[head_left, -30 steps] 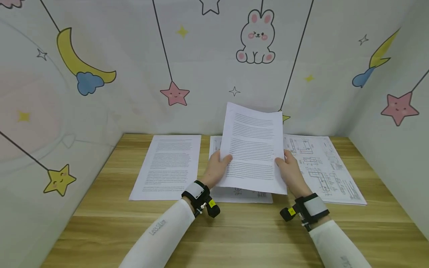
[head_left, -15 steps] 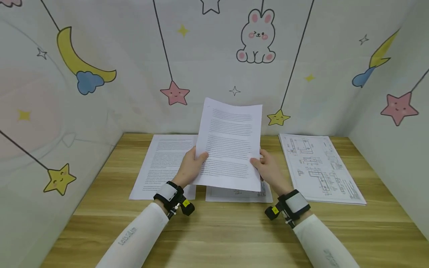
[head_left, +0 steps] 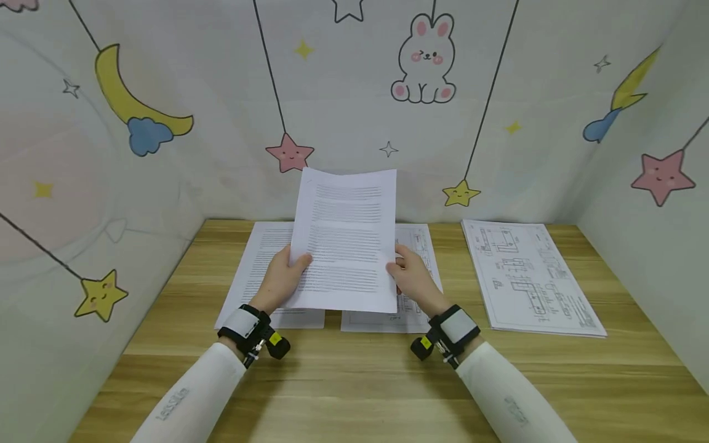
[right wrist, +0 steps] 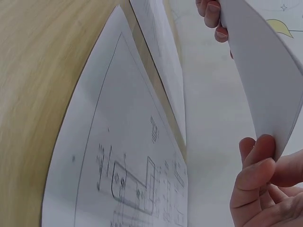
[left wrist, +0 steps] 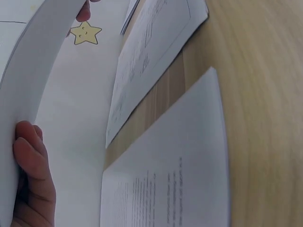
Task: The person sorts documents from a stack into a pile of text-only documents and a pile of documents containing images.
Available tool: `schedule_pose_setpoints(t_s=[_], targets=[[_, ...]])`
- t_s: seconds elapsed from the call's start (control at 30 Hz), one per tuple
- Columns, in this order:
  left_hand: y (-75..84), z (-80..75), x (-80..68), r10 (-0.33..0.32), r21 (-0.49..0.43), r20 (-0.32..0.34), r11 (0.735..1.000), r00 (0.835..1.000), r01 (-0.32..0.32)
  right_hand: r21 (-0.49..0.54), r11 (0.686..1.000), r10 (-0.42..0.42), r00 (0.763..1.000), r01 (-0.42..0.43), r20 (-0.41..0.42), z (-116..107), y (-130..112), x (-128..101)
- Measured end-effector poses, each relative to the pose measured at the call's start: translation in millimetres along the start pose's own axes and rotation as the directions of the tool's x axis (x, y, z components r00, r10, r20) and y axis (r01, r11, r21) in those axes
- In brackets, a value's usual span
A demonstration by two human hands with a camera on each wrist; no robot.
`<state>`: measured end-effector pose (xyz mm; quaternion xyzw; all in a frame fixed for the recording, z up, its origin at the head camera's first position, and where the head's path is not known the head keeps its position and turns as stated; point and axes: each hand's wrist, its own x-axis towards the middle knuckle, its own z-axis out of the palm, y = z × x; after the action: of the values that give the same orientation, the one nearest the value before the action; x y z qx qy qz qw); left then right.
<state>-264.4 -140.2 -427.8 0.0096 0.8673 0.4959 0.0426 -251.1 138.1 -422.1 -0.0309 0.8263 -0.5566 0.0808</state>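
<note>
A printed sheet of paper (head_left: 346,246) is held up above the table, tilted toward the head camera and slightly bowed. My left hand (head_left: 280,277) pinches its left edge, thumb on the printed face and fingers behind. At the opposite edge my right hand (head_left: 414,277) grips the paper the same way. Below the left part lies a text page (head_left: 244,295), partly covered. A drawing sheet (head_left: 418,258) lies under the right part, also partly hidden. Both wrist views show the blank back of the held paper (right wrist: 260,66) and the fingers (left wrist: 33,156) pressed on it.
A stack of technical drawings (head_left: 532,277) lies on the right side of the wooden table (head_left: 354,387). Behind the table stands a white wall cloth (head_left: 343,104) printed with stars, a moon and a rabbit. Side walls rise at left and right.
Both hands have carried the held paper leftward, from over the middle and right sheets to between the left text page and the middle drawing. The right-hand stack is now uncovered.
</note>
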Motion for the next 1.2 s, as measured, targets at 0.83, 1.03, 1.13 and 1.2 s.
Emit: schedule_pose_setpoints(t_s=[0.83,1.03,1.13,1.2], targets=[[-65.2,-56.8,-5.7,-0.212,0.151,-0.021,0.965,0.977,0.213,-0.136,0.99,-0.034,0.998,0.041,0.057,91.4,-3.9,22.9],[-73.3,-64.8,-8.0,-0.263,0.18,-0.02,0.948,0.965,0.263,-0.207,0.976,-0.06,0.997,0.069,0.046,108.2,-4.8,25.7],[-77.3,-68.6,-7.4,-0.274,0.17,-0.024,0.947,0.961,0.274,-0.241,0.966,-0.085,0.995,0.095,0.054,114.5,-6.1,26.1],[-79.4,-71.7,-7.2,-0.277,0.172,-0.031,0.945,0.96,0.278,-0.253,0.963,-0.084,0.995,0.095,0.054,117.8,-8.0,25.6]])
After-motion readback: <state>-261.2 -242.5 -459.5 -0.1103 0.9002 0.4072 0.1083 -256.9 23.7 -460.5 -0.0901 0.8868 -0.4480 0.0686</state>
